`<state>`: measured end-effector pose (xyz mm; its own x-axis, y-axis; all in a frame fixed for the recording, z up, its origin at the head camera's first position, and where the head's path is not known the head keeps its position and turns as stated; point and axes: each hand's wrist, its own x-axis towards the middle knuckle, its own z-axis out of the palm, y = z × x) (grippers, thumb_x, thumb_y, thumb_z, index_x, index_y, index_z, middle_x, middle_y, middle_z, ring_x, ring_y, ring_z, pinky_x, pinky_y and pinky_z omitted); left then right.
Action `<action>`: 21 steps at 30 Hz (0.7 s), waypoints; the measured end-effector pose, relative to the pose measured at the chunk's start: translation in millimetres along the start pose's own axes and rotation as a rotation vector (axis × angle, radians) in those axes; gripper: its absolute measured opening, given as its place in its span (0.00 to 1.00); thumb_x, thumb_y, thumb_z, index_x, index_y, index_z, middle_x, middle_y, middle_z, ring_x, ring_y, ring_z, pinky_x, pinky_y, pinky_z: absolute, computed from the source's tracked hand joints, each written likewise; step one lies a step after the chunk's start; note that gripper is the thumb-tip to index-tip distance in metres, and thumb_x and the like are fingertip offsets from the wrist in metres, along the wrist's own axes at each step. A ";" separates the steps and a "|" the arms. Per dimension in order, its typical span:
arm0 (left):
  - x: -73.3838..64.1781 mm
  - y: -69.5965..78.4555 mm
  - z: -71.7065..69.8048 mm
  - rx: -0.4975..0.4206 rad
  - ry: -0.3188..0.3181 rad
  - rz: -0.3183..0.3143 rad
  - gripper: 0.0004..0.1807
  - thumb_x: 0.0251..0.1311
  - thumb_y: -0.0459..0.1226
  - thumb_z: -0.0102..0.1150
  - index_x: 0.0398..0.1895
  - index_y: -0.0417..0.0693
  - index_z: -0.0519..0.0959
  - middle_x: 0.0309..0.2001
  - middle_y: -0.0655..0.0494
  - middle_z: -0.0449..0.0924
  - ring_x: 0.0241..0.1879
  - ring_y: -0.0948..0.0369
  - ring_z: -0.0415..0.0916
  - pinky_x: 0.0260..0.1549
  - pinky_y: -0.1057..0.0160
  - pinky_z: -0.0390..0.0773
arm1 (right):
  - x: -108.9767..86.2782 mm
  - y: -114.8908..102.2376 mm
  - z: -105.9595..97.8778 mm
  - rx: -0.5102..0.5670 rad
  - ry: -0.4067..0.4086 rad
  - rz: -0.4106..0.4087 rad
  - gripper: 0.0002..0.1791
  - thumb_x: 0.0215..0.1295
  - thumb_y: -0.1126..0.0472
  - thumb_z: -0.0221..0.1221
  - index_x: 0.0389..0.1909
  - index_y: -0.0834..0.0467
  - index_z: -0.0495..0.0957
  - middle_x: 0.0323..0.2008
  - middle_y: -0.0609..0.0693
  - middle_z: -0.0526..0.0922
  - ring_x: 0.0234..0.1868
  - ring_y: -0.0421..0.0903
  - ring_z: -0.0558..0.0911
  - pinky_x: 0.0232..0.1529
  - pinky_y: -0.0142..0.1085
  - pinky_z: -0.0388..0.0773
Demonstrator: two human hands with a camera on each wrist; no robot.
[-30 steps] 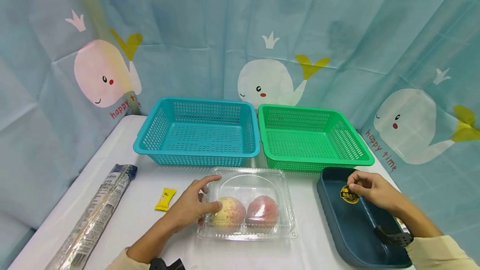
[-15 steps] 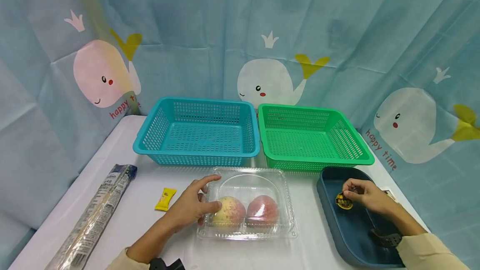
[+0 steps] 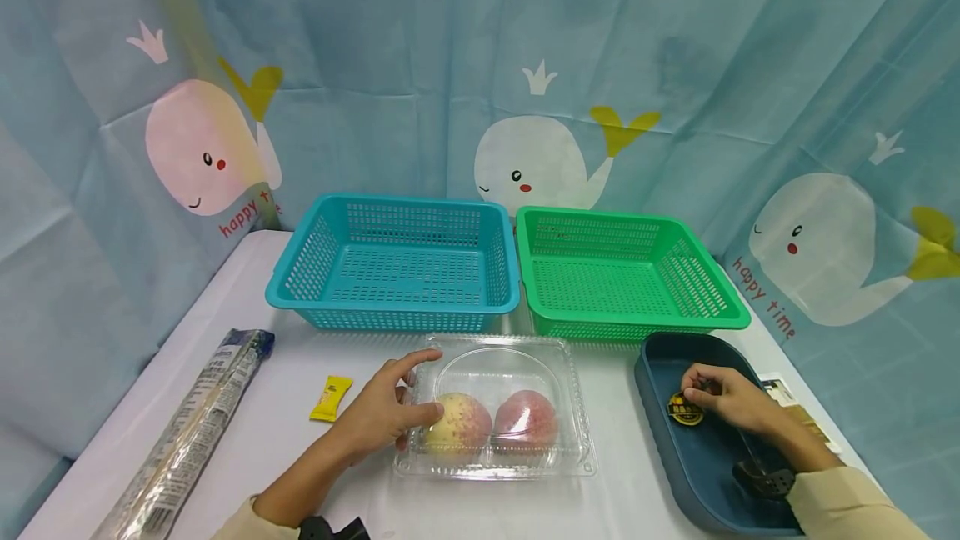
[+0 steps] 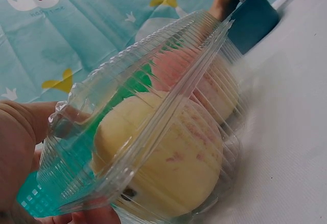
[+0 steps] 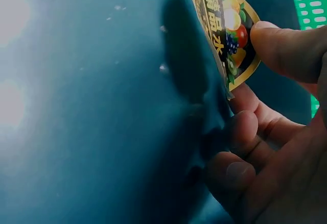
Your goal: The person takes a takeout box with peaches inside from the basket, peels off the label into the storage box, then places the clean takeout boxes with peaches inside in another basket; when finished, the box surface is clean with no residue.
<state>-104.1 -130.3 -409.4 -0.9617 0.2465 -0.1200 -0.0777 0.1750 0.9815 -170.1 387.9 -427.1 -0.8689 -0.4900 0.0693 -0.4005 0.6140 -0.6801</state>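
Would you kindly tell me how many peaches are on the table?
2, both in the clear container: the yellower peach by the left hand, the redder peach farther right.

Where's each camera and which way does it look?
Head: on the head, looking forward and down at the table; left hand and right hand show.
Left wrist: on that wrist, looking through the clear box at the yellowish fruit; part of the left hand and the right arm show.
Right wrist: on that wrist, looking into the blue tray at the sticker; part of the right hand shows.
Head and right wrist both show the sticker.
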 end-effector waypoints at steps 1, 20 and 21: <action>-0.1 0.2 0.0 -0.001 -0.001 0.001 0.39 0.51 0.33 0.71 0.68 0.53 0.67 0.61 0.40 0.55 0.25 0.54 0.65 0.09 0.63 0.72 | 0.1 -0.1 0.1 -0.011 -0.009 0.002 0.05 0.67 0.71 0.56 0.34 0.58 0.75 0.28 0.46 0.74 0.24 0.41 0.71 0.23 0.33 0.69; -0.6 1.7 0.0 0.007 0.000 -0.008 0.39 0.51 0.34 0.71 0.68 0.52 0.67 0.57 0.40 0.57 0.23 0.55 0.64 0.09 0.63 0.72 | 0.7 -2.8 4.8 -0.122 -0.046 0.040 0.09 0.60 0.63 0.66 0.39 0.55 0.76 0.34 0.49 0.72 0.24 0.38 0.67 0.24 0.33 0.68; -0.6 1.6 0.1 0.007 0.000 -0.008 0.39 0.52 0.34 0.71 0.68 0.52 0.67 0.57 0.40 0.57 0.24 0.55 0.64 0.09 0.63 0.72 | 0.6 -3.3 5.2 -0.150 -0.042 0.048 0.10 0.59 0.62 0.67 0.40 0.55 0.76 0.34 0.49 0.72 0.25 0.38 0.67 0.25 0.33 0.68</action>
<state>-103.6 -130.1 -407.8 -0.9610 0.2449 -0.1284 -0.0840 0.1836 0.9794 -167.8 382.4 -428.6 -0.8765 -0.4813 0.0064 -0.4004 0.7216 -0.5648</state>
